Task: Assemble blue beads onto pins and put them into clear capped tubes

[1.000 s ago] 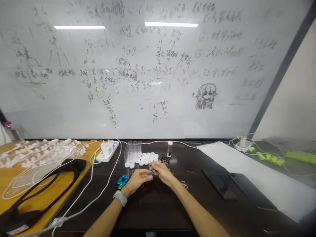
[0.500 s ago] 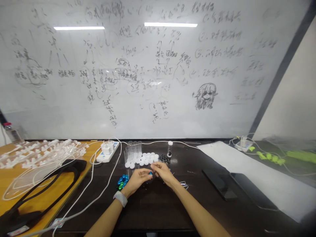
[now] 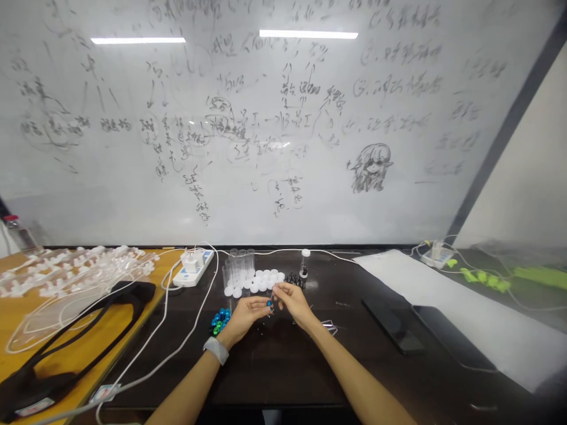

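Glossy dark table (image 3: 274,378); smooth, scrawled whiteboard (image 3: 248,206) behind the clear cylindrical tubes (image 3: 239,265). Nearer than the tubes, I see the left hand (image 3: 245,317) pinching a shiny blue bead (image 3: 269,303); right hand (image 3: 293,302) alongside, its grip I cannot tell. Round white caps (image 3: 263,281) beside the tubes.

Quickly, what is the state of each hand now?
Left hand: closed, holding a small blue piece.
Right hand: closed in a pinch; anything held cannot be told.

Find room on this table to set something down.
Bare: tabletop between the forearms, and the near strip between the right forearm and left black slab. Crowded: coloured balls beside the left hand; tubes, white caps and black pieces beyond it and the right hand.
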A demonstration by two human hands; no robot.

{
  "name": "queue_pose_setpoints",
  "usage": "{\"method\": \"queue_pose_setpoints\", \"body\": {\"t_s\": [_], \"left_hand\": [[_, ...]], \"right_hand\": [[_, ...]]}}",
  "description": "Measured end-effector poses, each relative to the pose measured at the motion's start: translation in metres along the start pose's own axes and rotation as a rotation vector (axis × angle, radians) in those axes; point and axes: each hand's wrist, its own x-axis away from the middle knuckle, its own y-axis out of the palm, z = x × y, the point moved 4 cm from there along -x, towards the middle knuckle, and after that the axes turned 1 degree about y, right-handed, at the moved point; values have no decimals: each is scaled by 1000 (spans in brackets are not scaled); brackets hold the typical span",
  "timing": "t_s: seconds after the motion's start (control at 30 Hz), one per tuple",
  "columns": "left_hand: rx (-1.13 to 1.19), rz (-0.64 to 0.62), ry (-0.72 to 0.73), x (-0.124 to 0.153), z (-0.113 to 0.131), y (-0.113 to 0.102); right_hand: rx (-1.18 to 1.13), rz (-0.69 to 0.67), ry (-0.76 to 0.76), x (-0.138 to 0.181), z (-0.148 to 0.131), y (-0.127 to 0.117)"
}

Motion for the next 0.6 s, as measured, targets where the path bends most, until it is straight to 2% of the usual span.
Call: {"method": "queue_pose_setpoints", "body": {"t_s": [0.6], "left_hand": [[-17,8,-9,1,-2,0]], "right_hand": [[167,-23,-71,5,-8,0]]}}
